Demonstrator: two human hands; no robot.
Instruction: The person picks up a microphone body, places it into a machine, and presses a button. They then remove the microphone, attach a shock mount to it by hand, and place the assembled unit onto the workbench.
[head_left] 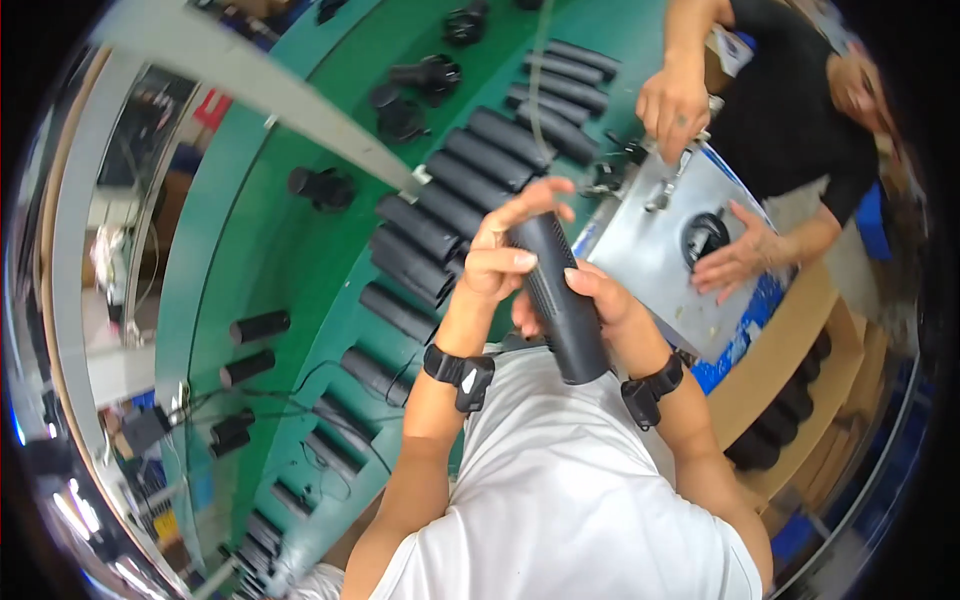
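I hold a black, finely ribbed cylinder (560, 300) in front of my chest, tilted with its top end away from me. My left hand (508, 252) wraps its upper end, fingers stretched over the top. My right hand (590, 298) grips its middle from the right side. Both wrists carry black bands. Just beyond my hands lie several more black cylinders (452, 210) in rows on a green belt (270, 250).
Another person in a black shirt works at the upper right, one hand (676, 104) on a metal tool, the other hand (738, 255) flat on a grey metal plate (650, 260). Cardboard trays (780, 400) with dark cylinders stand at the right. Cables and small black parts lie at the lower left.
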